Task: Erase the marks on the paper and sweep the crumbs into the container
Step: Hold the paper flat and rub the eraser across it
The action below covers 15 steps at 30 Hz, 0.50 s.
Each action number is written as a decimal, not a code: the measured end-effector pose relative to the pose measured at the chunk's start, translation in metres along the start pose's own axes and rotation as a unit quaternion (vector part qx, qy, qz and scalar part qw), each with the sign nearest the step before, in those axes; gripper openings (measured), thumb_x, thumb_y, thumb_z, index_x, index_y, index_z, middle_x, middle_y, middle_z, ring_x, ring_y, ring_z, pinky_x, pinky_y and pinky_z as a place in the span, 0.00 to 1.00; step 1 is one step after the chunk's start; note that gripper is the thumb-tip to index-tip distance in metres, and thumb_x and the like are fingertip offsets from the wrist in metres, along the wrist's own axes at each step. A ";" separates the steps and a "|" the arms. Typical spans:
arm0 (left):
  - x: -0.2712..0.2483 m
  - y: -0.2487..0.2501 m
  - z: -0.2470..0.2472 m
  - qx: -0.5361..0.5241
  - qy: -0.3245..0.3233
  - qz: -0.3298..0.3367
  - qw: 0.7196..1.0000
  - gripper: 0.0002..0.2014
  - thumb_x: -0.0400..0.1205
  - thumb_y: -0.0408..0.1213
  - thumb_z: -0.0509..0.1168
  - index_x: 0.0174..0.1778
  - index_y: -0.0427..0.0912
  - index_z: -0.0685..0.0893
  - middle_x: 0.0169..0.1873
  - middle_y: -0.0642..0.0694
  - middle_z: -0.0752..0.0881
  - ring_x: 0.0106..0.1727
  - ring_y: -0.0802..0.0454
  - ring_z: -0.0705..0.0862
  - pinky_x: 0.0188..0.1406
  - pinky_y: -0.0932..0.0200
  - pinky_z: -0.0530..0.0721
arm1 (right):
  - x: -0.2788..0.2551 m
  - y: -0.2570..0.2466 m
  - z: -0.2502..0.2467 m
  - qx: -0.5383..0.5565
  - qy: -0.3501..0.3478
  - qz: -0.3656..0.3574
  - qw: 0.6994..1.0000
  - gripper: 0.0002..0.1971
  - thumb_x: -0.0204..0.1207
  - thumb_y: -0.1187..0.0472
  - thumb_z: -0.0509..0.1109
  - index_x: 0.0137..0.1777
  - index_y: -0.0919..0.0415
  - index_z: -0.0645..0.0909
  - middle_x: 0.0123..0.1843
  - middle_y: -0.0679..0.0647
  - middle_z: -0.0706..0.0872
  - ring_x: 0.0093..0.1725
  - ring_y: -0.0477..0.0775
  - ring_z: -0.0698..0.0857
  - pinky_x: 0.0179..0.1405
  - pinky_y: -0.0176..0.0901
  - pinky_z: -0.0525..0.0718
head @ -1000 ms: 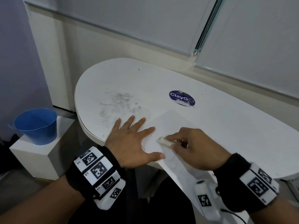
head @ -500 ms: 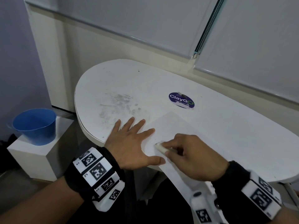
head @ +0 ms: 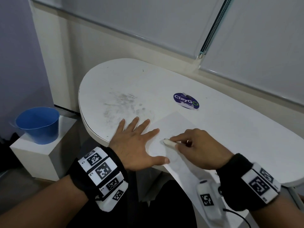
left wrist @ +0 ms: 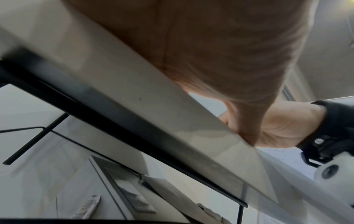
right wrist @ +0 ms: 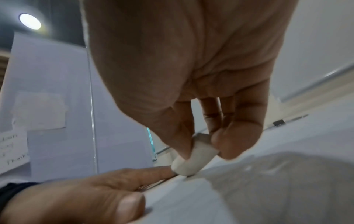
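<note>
Our right hand (head: pixel 199 149) pinched the eraser (head: pixel 169 142) — its tip pointed toward our flat, spread left hand (head: pixel 136 145), just beside it, holding the paper (head: pixel 174 124) on the surface (head: pixel 230 129).

White rounded table (head: pixel 230 129), grey roller blinds (head: pixel 131 22), lilac wall (head: pixel 16 55)

We've got a white worktop (head: pixel 230 129) with a rounded left end, set against the wall under the blinds. On it: a sheet of paper (head: pixel 174 125) hanging over the near edge, a round purple sticker (head: pixel 185 101) behind the paper, and a grey smudge patch (head: pixel 121 104) left of the paper. Our left hand (head: pixel 134 145) lies flat on the worktop, thumb on the paper's edge.
</note>
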<state>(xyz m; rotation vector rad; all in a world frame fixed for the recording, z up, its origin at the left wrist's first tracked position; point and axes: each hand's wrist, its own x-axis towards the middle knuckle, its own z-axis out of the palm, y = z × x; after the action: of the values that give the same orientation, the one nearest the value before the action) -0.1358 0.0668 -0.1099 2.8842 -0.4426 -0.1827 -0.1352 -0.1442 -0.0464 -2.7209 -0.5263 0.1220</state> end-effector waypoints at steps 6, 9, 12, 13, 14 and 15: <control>0.001 -0.001 0.003 -0.016 0.029 -0.001 0.999 0.46 0.69 0.85 0.42 0.84 0.72 0.47 0.87 0.57 0.36 0.86 0.53 0.31 0.83 0.33 0.34 | 0.008 -0.010 0.007 -0.009 0.019 -0.010 1.000 0.14 0.81 0.51 0.66 0.63 0.44 0.87 0.34 0.33 0.76 0.39 0.36 0.79 0.38 0.25 0.71; 0.002 -0.001 0.001 -0.012 0.013 -0.004 1.000 0.47 0.68 0.86 0.43 0.84 0.72 0.45 0.87 0.56 0.36 0.86 0.52 0.31 0.83 0.34 0.34 | 0.012 -0.003 0.005 -0.011 0.040 0.005 0.999 0.14 0.82 0.52 0.65 0.63 0.44 0.87 0.34 0.33 0.75 0.39 0.33 0.78 0.38 0.22 0.71; 0.001 -0.002 -0.001 -0.009 0.004 -0.005 1.000 0.49 0.67 0.86 0.43 0.84 0.72 0.44 0.87 0.56 0.36 0.86 0.52 0.30 0.83 0.34 0.33 | 0.002 -0.003 0.007 -0.019 0.036 -0.018 0.999 0.15 0.80 0.47 0.62 0.58 0.48 0.88 0.35 0.40 0.79 0.38 0.38 0.80 0.40 0.28 0.75; 0.001 -0.002 -0.001 -0.011 0.003 -0.005 1.000 0.49 0.67 0.87 0.42 0.84 0.72 0.44 0.87 0.56 0.36 0.85 0.52 0.30 0.83 0.34 0.33 | -0.004 -0.007 0.007 -0.011 0.014 -0.042 0.999 0.19 0.78 0.43 0.60 0.55 0.50 0.88 0.35 0.45 0.80 0.38 0.42 0.80 0.41 0.34 0.77; 0.001 -0.002 -0.001 -0.014 0.002 -0.005 1.000 0.49 0.66 0.87 0.42 0.84 0.72 0.44 0.87 0.56 0.36 0.85 0.52 0.29 0.82 0.34 0.33 | -0.010 -0.012 0.006 0.005 -0.015 -0.060 0.998 0.22 0.76 0.38 0.58 0.53 0.50 0.88 0.36 0.48 0.81 0.39 0.45 0.81 0.42 0.39 0.79; 0.001 -0.002 -0.001 -0.016 0.002 -0.004 1.000 0.49 0.66 0.87 0.42 0.84 0.72 0.44 0.87 0.56 0.36 0.85 0.52 0.29 0.82 0.34 0.33 | -0.013 -0.013 0.005 0.018 -0.039 -0.065 0.997 0.23 0.75 0.35 0.57 0.54 0.45 0.87 0.37 0.48 0.82 0.40 0.45 0.81 0.44 0.39 0.79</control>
<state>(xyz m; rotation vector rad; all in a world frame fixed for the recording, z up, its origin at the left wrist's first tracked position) -0.1338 0.0684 -0.1097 2.8556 -0.4231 -0.1850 -0.1526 -0.1361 -0.0454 -2.6460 -0.7140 0.2026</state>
